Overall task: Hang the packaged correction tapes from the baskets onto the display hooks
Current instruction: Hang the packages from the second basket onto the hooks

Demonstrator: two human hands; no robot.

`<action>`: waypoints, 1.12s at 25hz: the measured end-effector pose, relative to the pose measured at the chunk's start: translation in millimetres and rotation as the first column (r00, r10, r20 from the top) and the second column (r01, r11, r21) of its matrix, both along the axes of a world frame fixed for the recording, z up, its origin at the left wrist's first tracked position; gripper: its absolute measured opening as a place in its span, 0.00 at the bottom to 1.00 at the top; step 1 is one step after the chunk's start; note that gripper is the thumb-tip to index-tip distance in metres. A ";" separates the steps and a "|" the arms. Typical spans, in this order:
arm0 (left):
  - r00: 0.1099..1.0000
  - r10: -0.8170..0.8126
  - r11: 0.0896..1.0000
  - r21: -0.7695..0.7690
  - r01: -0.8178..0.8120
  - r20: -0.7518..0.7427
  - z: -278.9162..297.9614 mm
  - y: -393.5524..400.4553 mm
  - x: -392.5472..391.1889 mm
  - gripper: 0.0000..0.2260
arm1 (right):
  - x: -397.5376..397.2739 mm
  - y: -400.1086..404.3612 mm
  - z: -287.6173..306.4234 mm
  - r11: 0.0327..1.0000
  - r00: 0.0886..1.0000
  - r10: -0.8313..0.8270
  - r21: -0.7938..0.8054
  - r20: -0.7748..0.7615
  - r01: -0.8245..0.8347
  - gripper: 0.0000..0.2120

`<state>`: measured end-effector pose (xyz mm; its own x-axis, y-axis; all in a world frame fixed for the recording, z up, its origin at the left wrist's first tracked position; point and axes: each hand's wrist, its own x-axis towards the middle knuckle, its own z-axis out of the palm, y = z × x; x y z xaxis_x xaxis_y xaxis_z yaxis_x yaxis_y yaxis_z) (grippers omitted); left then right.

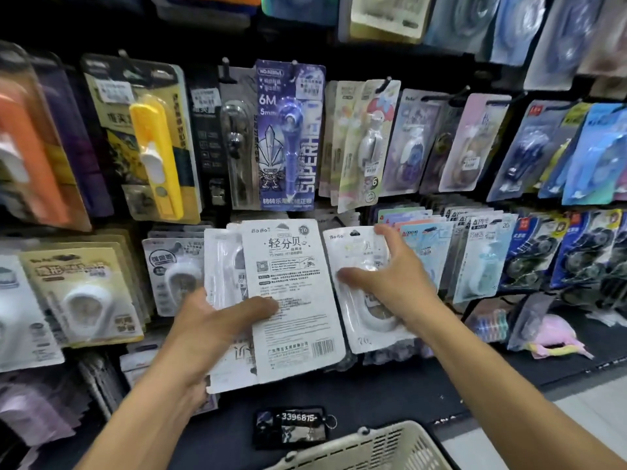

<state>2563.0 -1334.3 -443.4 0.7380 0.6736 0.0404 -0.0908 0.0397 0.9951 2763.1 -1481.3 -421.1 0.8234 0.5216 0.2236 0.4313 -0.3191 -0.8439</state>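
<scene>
The left hand (217, 320) grips a small stack of white packs (288, 300), thumb curled across the printed back of the front card and the fingers hidden behind, so the stack stands upright just left of the other hand. The right hand (390, 283) holds a single pack (359, 293) face out, thumb pressed on the clear blister and fingers curled round its right edge, with the pack's hang hole at the top, above the grip. This pack sits in front of the lower row of the display, but the hook (339, 220) it is meant for is mostly hidden behind the cards, so I cannot tell whether the hole has caught on it. That is the main risk: if the hole misses the tip, the pack could drop once the thumb lets go, or the card could bend against the rod. Just right of the grip, the blue packs (481, 259) hang crowded together, and the knuckles could knock them loose. The left thumb holds several slick cards at once; tilting could fan them toward the basket (383, 446) below.
</scene>
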 end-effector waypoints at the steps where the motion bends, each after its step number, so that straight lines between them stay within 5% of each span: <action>1: 1.000 -0.013 1.000 -0.012 0.013 0.021 -1.4 -0.2 1.2 0.28 | 2.3 2.3 -1.5 1.000 1.000 -0.011 -0.011 0.019 0.011 0.44; 6: 0.994 -0.073 0.997 -0.020 0.075 0.079 -0.5 1.1 8.0 0.23 | 10.1 -0.1 -14.7 0.997 0.998 -0.069 0.020 0.006 0.069 0.36; 10: 0.997 -0.030 0.999 -0.019 0.031 0.075 -1.5 -2.8 14.0 0.16 | 5.9 4.3 -6.8 0.991 0.981 -0.046 -0.112 0.191 0.068 0.20; 12: 0.996 -0.011 1.000 -0.010 0.012 0.089 -3.6 -6.6 18.9 0.16 | -11.9 -2.2 -6.2 0.994 0.995 0.102 0.033 0.002 -0.102 0.16; 14: 0.995 0.013 1.000 -0.008 -0.012 0.099 -7.2 -11.6 22.8 0.15 | -38.4 -7.5 -14.4 0.932 0.876 0.361 0.161 -0.319 -0.326 0.14; 16: 0.993 0.046 0.999 -0.032 -0.043 0.112 -10.4 -16.0 26.0 0.15 | -50.0 -12.4 -26.6 0.939 0.871 0.313 0.257 -0.378 -0.226 0.07; 18: 0.989 0.113 0.993 -0.023 -0.112 0.097 -14.1 -16.6 26.8 0.14 | -51.8 -17.9 -29.5 0.922 0.916 0.103 0.384 -0.387 0.059 0.13; 21: 0.982 0.169 0.986 -0.007 -0.169 0.086 -18.5 -15.4 26.3 0.12 | -60.3 -22.8 -26.2 0.883 0.981 -0.028 0.455 -0.191 0.114 0.11; 25: 0.995 0.095 0.995 0.010 -0.096 0.038 -17.4 -31.3 32.0 0.13 | -85.0 -11.4 -28.9 0.920 0.975 0.220 0.329 0.016 -0.213 0.14; 28: 0.997 0.055 0.997 -0.053 -0.052 0.054 -16.4 -35.8 31.1 0.12 | -83.0 -8.6 -34.5 0.930 0.954 0.297 0.218 0.036 -0.297 0.08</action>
<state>2594.1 -1370.0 -459.9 0.6984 0.7143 0.0448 -0.1493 0.0842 0.9852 2680.1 -1489.9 -455.6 0.6379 0.6802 0.3612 0.4799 0.0158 -0.8772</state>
